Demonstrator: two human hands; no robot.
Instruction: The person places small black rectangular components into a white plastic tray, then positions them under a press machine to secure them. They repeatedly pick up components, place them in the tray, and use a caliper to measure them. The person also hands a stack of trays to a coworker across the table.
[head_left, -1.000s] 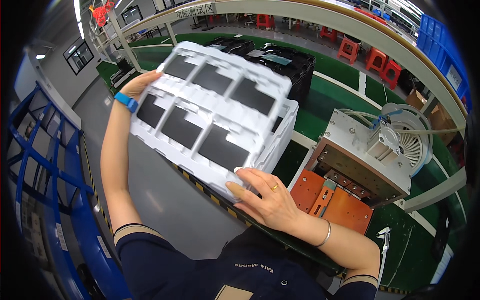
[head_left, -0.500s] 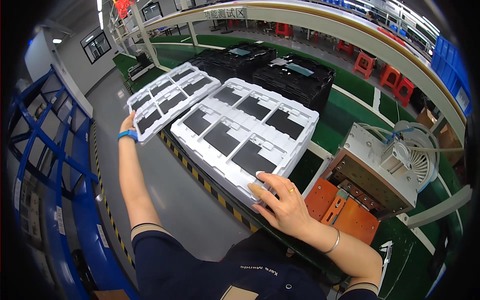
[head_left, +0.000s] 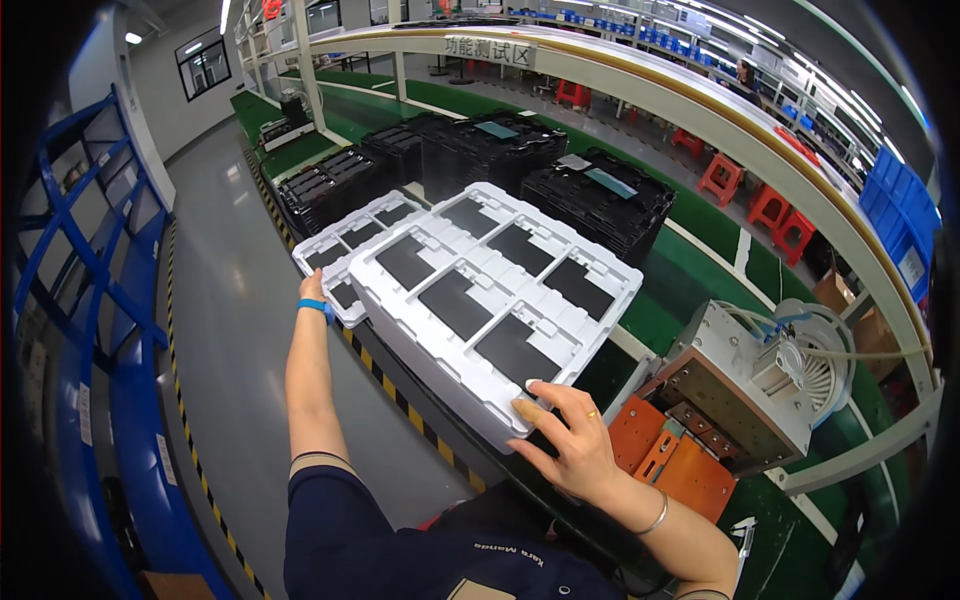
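Note:
In my left hand (head_left: 312, 287), which wears a blue wristband, is the near left edge of a white moulded plastic tray (head_left: 352, 317) with dark flat panels in its pockets. This tray sits low beside a taller stack of similar white trays (head_left: 468, 377), whose edge partly covers it. The top tray of the stack holds several black flat panels (head_left: 518, 348), each in its own pocket. My right hand (head_left: 578, 445) grips the stack's near right corner, fingertips on top and thumb against the side. One fingertip has a yellowish cover.
Stacks of black trays (head_left: 600, 190) stand behind the white ones on the green bench (head_left: 690, 255). To the right is a metal fixture (head_left: 735, 370) with an orange plate (head_left: 690, 485). Blue racking (head_left: 95, 330) lines the left aisle. A caliper (head_left: 743, 540) lies near my right elbow.
My left hand has lowered the separate tray from a raised, tilted position to beside the stack. My right hand stays at the stack's corner. The view has shifted slightly.

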